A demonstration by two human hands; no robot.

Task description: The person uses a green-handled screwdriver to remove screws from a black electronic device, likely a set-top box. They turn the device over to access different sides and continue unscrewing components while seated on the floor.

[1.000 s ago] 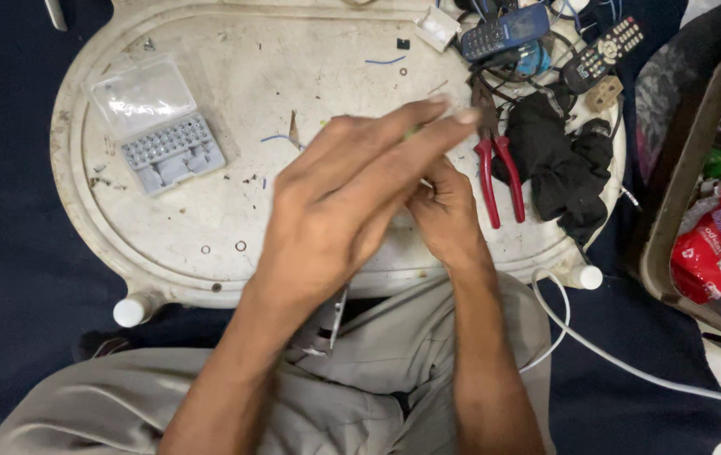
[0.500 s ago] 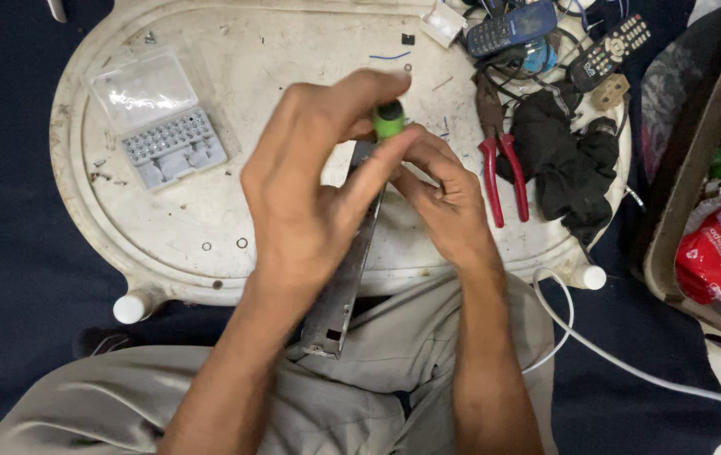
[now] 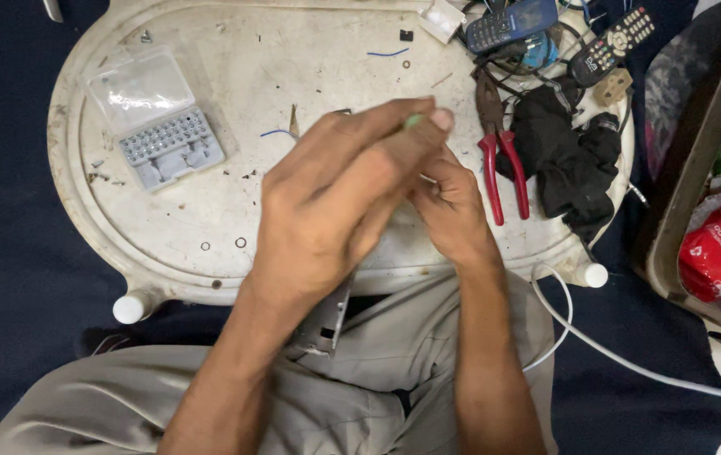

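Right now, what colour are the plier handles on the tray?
Red. The pliers lie just right of the hands; the head view shows the handles clearly.

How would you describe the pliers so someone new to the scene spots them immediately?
Start at the white oval tray across the person's lap and go to its right side, just right of the right hand. The pliers lie there lengthwise, jaws pointing away, between that hand and a crumpled black cloth. Their red handles are the only red on the tray.

Grubby, scuffed matt plastic tray (image 3: 234, 211) under the fingers; glossy red-handled pliers (image 3: 499, 152) right of them, soft black cloth (image 3: 571, 160) beyond, clear plastic bit case (image 3: 158, 114) left.
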